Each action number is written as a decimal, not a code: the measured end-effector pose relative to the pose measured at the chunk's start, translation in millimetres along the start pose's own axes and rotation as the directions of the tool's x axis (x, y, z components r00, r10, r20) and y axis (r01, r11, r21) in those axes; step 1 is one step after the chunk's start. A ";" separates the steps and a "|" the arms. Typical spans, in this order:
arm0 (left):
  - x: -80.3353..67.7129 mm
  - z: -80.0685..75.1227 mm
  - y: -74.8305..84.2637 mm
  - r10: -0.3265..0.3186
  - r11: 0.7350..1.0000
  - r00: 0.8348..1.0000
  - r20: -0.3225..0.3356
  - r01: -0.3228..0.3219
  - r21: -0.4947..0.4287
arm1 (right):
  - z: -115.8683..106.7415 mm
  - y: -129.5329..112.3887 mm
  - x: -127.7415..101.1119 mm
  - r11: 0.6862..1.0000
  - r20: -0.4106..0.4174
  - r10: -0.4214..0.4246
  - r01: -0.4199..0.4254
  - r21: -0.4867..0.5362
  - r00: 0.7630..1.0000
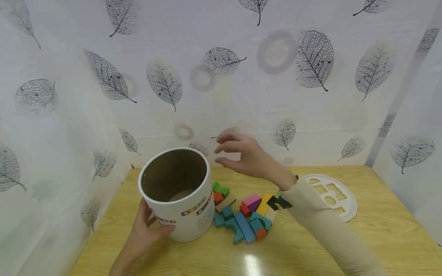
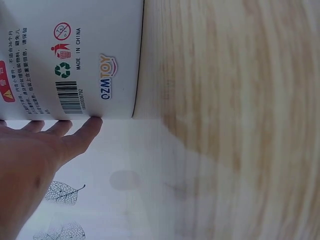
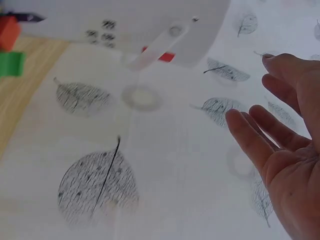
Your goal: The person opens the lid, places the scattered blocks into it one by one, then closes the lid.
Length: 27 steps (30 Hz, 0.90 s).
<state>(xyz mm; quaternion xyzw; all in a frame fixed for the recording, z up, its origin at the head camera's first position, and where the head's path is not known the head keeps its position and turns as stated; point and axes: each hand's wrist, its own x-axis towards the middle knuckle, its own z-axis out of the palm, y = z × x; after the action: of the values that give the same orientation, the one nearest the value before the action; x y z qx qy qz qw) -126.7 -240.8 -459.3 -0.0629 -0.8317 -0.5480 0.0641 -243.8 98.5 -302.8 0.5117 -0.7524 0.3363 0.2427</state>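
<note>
Your left hand [image 1: 143,230] rests against the near wall of the white tub [image 1: 179,195], fingers [image 2: 75,132] straight and laid flat on its printed side, thumb on the front; the tub stands upright and open-topped on the wooden desk [image 1: 310,245], toward its left edge. Your right hand [image 1: 246,155] hovers in the air at 2 o'clock from the tub's rim, just beside it and not touching, fingers [image 3: 255,137] spread wide and relaxed, holding nothing. Beneath that hand, at 3 o'clock from the tub, a loose heap of coloured blocks [image 1: 245,214] lies on the desk, touching or nearly touching the tub's base. A white sorting lid [image 1: 333,195] lies flat at 3 o'clock from the blocks, partly hidden by your sleeve. A leaf-printed curtain [image 1: 310,76] closes the desk at 12, 9 and 3 o'clock; bare desk lies toward 6 o'clock.
</note>
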 end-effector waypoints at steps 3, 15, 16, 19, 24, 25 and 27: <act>0.5 0.4 -0.1 0.007 1.000 1.000 0.002 -0.007 -0.004 | -9.1 5.9 -18.8 0.999 0.017 0.012 -0.012 -0.035 1.000; -0.4 2.0 1.6 -0.003 1.000 1.000 0.003 0.003 -0.023 | 0.0 28.7 -102.6 0.992 0.234 0.091 -0.067 -0.107 0.968; -0.5 2.4 1.3 0.000 0.999 1.000 0.003 0.000 -0.034 | 1.3 30.5 -108.6 0.991 0.250 0.103 -0.076 -0.115 0.963; -0.6 3.2 0.9 -0.002 0.998 1.000 0.004 0.003 -0.055 | 2.2 37.1 -126.9 0.980 0.325 0.185 -0.148 -0.134 0.928; -1.1 2.5 1.9 0.001 0.999 1.000 0.004 -0.001 -0.040 | -4.4 49.9 -157.4 0.934 0.428 0.356 -0.305 -0.185 0.831; -1.3 1.8 2.2 0.002 0.999 1.000 0.006 -0.002 -0.038 | -6.2 52.3 -162.7 0.925 0.439 0.380 -0.326 -0.196 0.814; -1.4 0.3 2.2 0.006 1.000 1.000 0.004 -0.006 -0.025 | -8.4 57.5 -172.2 0.912 0.443 0.410 -0.349 -0.215 0.797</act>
<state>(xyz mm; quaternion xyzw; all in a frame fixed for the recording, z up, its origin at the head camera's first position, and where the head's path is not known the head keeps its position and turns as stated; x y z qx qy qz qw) -125.0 -239.7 -457.7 -0.0674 -0.8247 -0.5580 0.0630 -235.5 223.7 -434.3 0.4014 -0.8950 0.1945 0.0073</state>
